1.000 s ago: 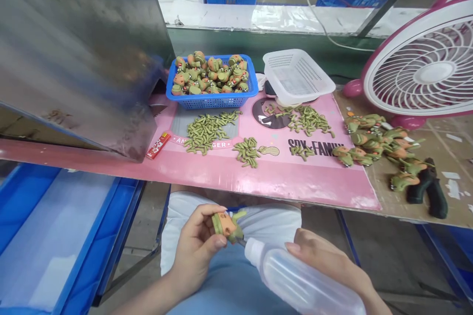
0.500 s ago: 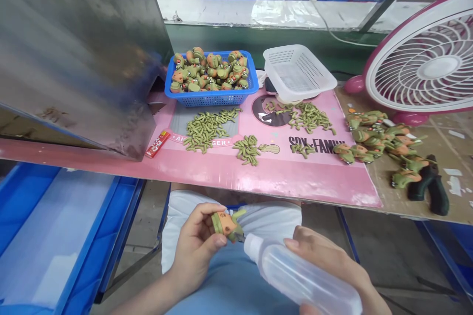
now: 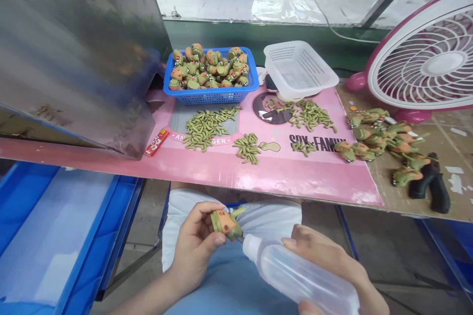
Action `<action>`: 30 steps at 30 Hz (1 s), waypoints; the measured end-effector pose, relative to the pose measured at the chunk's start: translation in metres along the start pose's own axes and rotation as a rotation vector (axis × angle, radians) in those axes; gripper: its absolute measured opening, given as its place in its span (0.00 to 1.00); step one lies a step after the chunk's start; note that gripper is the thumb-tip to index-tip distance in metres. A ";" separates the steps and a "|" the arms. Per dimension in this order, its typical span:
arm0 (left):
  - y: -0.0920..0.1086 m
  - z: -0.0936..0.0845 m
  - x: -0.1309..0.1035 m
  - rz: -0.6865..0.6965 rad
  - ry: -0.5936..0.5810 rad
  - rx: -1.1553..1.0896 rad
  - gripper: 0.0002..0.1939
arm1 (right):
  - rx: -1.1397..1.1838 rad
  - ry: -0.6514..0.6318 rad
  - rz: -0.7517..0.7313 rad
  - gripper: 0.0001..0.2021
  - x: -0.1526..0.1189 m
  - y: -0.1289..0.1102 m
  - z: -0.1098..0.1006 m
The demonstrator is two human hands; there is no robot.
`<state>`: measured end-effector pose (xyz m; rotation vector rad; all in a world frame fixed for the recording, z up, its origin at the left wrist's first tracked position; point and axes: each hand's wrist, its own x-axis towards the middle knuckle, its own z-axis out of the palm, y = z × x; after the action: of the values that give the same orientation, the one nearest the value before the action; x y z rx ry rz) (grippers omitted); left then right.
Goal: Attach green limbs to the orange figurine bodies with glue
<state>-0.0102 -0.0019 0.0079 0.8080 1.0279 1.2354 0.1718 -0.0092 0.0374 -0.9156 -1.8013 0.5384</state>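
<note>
Between the thumb and fingers of my left hand (image 3: 197,243) is a small green and orange toy figure (image 3: 224,222), held above my lap. A thin green piece sticks out from its upper right. My right hand (image 3: 328,256) is wrapped round a translucent squeeze bottle (image 3: 303,270) with a white cap. The bottle lies tilted, its narrow dark tip pointing left at the figure's lower right side. Whether the tip touches the figure, I cannot tell.
On the pink mat (image 3: 295,177) lie piles of small green pieces (image 3: 207,128). A blue basket (image 3: 210,97) holds several figures, beside a white basket (image 3: 301,71). To the right are more figures (image 3: 373,133), black-handled pliers (image 3: 430,184) and a fan (image 3: 436,64). A metal box (image 3: 84,59) stands left.
The bottle and my right hand have shifted very slightly left. The figure stays in my left hand, almost unmoved. The whole view has tipped a little.
</note>
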 end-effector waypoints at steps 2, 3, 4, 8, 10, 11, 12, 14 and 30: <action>-0.001 0.000 0.000 0.012 0.009 0.026 0.14 | 0.019 -0.017 0.010 0.17 -0.002 0.001 -0.002; -0.001 0.000 0.001 0.012 0.012 0.037 0.15 | 0.025 -0.026 0.015 0.17 -0.002 0.001 -0.003; -0.001 0.000 0.001 0.011 0.014 0.042 0.15 | 0.028 -0.035 0.023 0.17 -0.003 0.001 -0.004; -0.002 0.000 0.002 0.011 0.013 0.037 0.15 | 0.019 -0.037 0.030 0.17 -0.002 -0.001 -0.004; -0.003 0.000 0.002 0.013 0.009 0.034 0.15 | -0.004 -0.008 0.023 0.17 -0.001 -0.001 -0.003; -0.003 -0.001 0.002 0.012 0.006 0.034 0.14 | -0.013 0.005 0.026 0.17 -0.001 -0.001 -0.002; -0.004 -0.001 0.002 0.011 0.004 0.037 0.15 | -0.015 0.012 0.028 0.17 0.000 -0.001 -0.002; -0.004 -0.001 0.001 0.011 0.004 0.048 0.15 | 0.000 0.009 0.039 0.16 0.000 -0.001 -0.001; -0.003 -0.002 -0.001 0.015 0.026 0.087 0.15 | -0.070 0.068 -0.012 0.17 0.001 -0.002 0.001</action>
<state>-0.0107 -0.0034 0.0049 0.8693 1.1049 1.2234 0.1703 -0.0093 0.0394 -0.9590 -1.7725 0.4334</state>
